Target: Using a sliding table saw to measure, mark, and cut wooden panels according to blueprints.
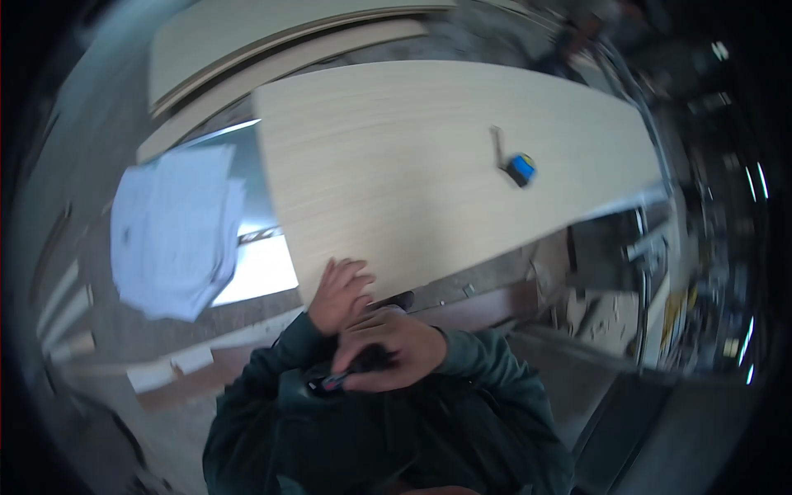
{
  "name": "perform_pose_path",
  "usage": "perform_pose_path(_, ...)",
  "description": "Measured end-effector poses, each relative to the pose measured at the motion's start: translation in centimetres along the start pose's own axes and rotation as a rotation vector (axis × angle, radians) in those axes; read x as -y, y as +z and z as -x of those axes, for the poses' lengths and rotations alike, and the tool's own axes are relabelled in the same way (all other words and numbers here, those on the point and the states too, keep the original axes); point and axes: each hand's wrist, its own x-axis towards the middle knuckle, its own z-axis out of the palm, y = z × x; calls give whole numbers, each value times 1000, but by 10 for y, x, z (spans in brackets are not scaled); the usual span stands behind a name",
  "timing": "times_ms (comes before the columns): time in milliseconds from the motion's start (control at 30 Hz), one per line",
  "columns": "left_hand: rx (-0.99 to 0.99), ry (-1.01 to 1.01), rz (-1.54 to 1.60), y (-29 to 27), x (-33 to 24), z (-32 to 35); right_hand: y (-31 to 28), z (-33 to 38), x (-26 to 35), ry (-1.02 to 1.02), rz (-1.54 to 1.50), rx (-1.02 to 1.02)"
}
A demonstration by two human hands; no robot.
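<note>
Looks like a workshop: more pale boards [272,41] are leaning up top, and a stack of white paper sheets [177,227] is sitting at the left. Wood offcuts [169,371] are lying around on the grey floor [107,330], with cool daylight coming in.

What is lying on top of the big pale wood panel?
On the panel lie a blue tape measure and the left hand at its near edge. What lies beneath the hand is covered.

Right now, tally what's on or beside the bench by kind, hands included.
Large pale wood panel under the left hand: 1
Blue tape measure on the panel: 1
Stack of white papers: 1
Pen-like tool in the right hand: 1
Hands: 2
Total: 6
</note>
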Motion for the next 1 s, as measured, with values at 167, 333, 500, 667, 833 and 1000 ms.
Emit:
perform_pose_path(167, -22, -265, 695, 74, -113, -96, -70, 95, 32, -12, 287, 80)
perform_pose_path(333, 135, -444, 1058, 158, -201, -159, -122, 209, 69, -219, 287, -97)
perform_pose_path(500, 322, 114, 339, 270, -304, -220, -168, 362, 106, -159, 279, -241)
perform_pose_path(667, 205, 435, 1036, 426, -410, -284, -228, 573, 144, -23, 356, -503)
perform_pose_path(833, 447, 443, 920, 588, -525, -347, -283, 774, 168, 26, 335, -797)
perform_pose_path(1000, 706, 429, 788, 715, -614, -424, -347, 924, 196, 30, 221, -927)
